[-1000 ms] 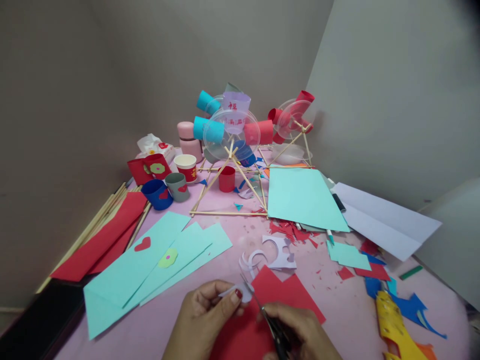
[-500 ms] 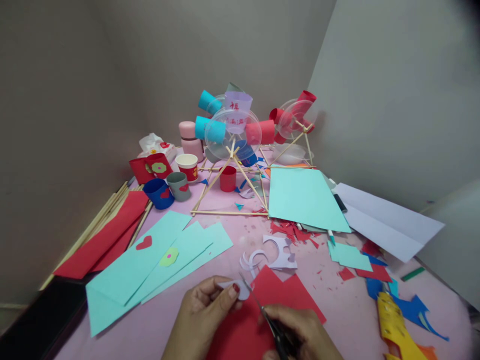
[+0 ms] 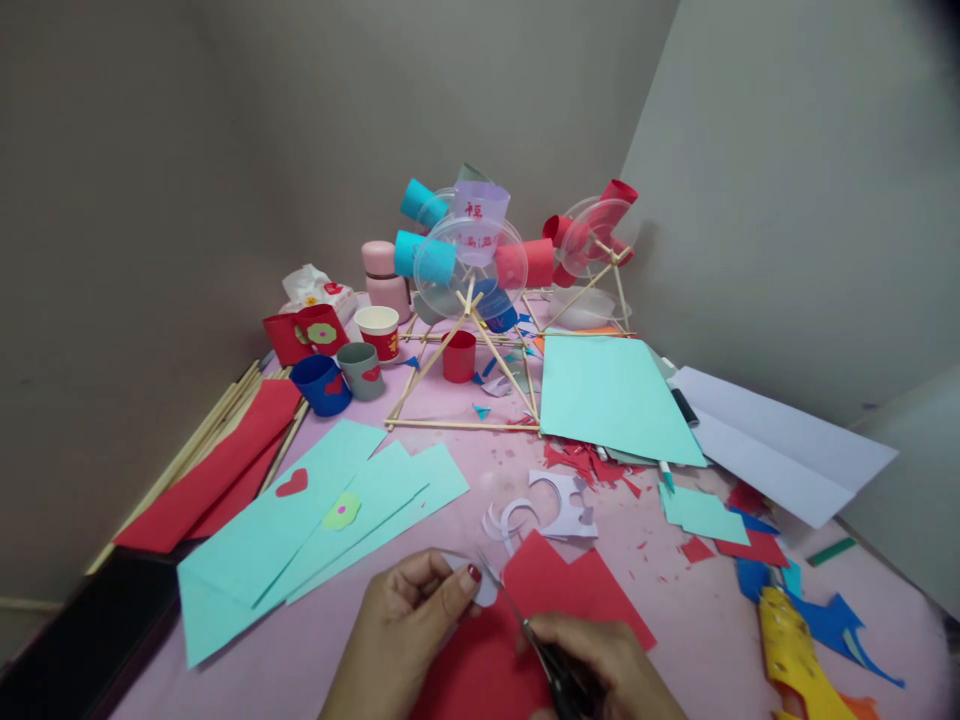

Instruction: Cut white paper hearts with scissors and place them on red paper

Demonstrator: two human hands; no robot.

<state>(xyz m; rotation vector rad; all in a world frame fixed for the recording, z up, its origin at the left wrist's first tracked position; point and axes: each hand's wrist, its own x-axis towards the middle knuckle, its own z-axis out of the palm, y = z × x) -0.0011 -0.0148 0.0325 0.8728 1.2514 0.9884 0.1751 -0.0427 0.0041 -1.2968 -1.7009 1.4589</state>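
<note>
Between thumb and fingers, my left hand [image 3: 420, 610] pinches a small lavender paper piece [image 3: 487, 588] with a rounded edge. My right hand [image 3: 600, 660] is closed on the dark handles of a pair of scissors [image 3: 525, 625]. The narrow blades point up and left, right beside the paper's edge; whether they touch it I cannot tell. Under both hands lies red paper [image 3: 570, 590]. Just beyond are lavender paper offcuts [image 3: 559, 503] with round cut-outs and thin curled strips.
Mint paper strips [image 3: 300, 540] lie left, with paper cups [image 3: 360, 370] behind. A stick-framed wheel model [image 3: 470, 290] stands at centre back, a second wheel [image 3: 600, 240] to its right. Mint sheets [image 3: 615, 400], a folded white sheet [image 3: 780, 440] and a yellow glue gun [image 3: 791, 640] are on the right.
The lavender piece has turned a little in my left hand, its pointed end swinging upward. The scissors stay close to its edge. The whole view has shifted slightly.
</note>
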